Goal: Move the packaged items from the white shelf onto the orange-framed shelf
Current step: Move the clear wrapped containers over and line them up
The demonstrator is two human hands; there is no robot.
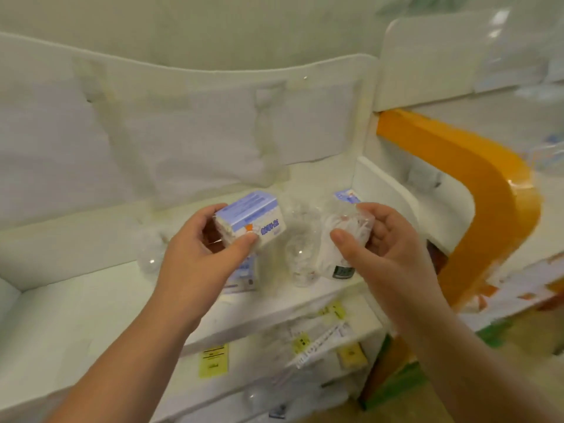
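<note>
Two hands are seen above the white shelf (pixel 91 303). A blue-and-white pack (pixel 251 219) is grasped by the left hand (pixel 201 248), thumb under and fingers behind. A clear-wrapped pack (pixel 345 236) is grasped by the right hand (pixel 387 239). Both packs are held just above the shelf's front edge. Beneath them, at least three more packs (pixel 302 264) are counted, though blur hides their exact number. Bare room is left on the shelf's left part. The orange frame (pixel 494 190) is seen to the right, beyond a white divider
</note>
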